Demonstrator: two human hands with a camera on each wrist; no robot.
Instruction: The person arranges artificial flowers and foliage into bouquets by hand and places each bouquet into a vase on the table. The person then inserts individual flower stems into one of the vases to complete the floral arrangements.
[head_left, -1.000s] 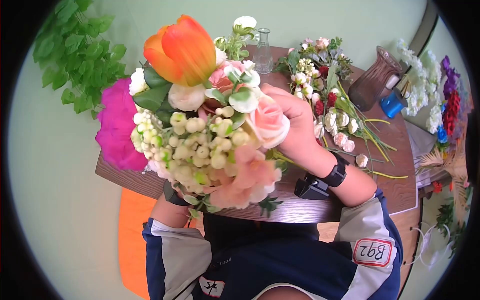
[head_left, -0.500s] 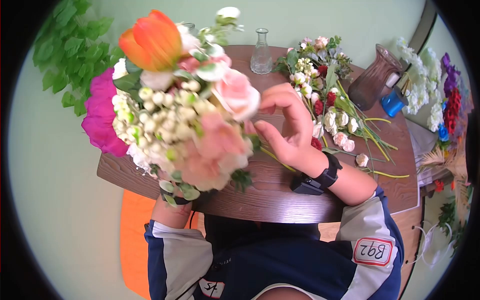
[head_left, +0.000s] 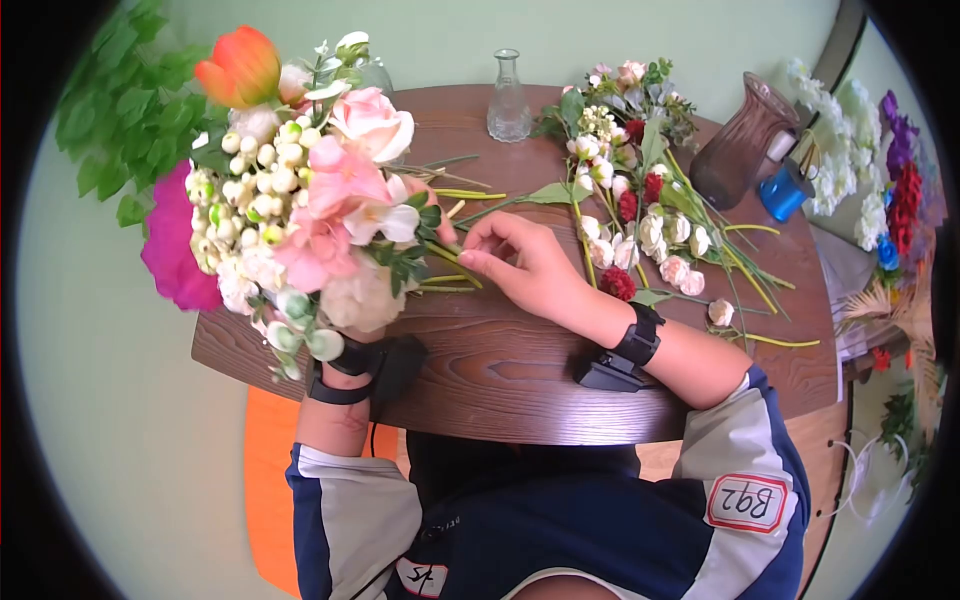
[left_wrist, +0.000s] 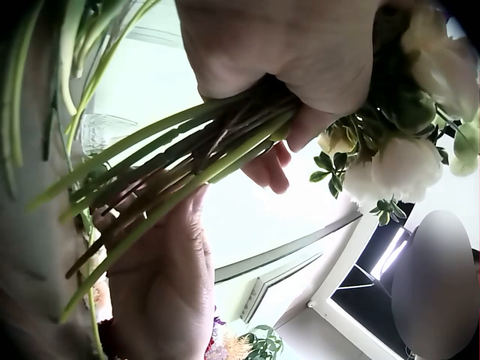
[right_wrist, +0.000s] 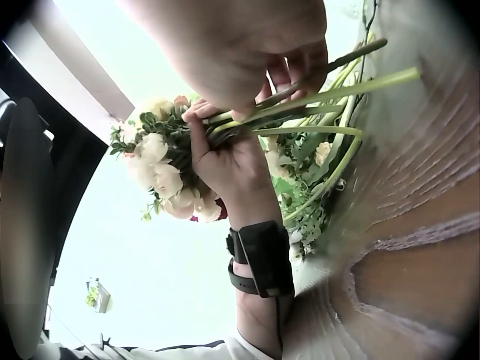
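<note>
My left hand (right_wrist: 232, 169) grips a bouquet by its bundled stems (left_wrist: 180, 161); in the head view the flowers hide most of this hand. The bouquet holds an orange tulip (head_left: 240, 68), a magenta bloom (head_left: 178, 245), cream berries (head_left: 262, 180), a pink rose (head_left: 372, 124) and pale pink petals (head_left: 335, 178). Its heads lean left, with the stem ends pointing right. My right hand (head_left: 530, 265) is at the lower stems, thumb and fingers curled about them. In the left wrist view the right hand (left_wrist: 161, 277) lies against the stems below the left hand (left_wrist: 277, 52).
Loose flowers (head_left: 655, 235) with white and dark red heads lie on the wooden table (head_left: 500, 370) to the right. A clear glass vase (head_left: 508, 100), a brown vase (head_left: 742, 145) and a blue spool (head_left: 783, 193) stand behind. Green leaves (head_left: 125, 110) hang at the left.
The bouquet has moved left and lower, away from my head. My right hand came off the flower heads, opened, then moved down and left to the stems.
</note>
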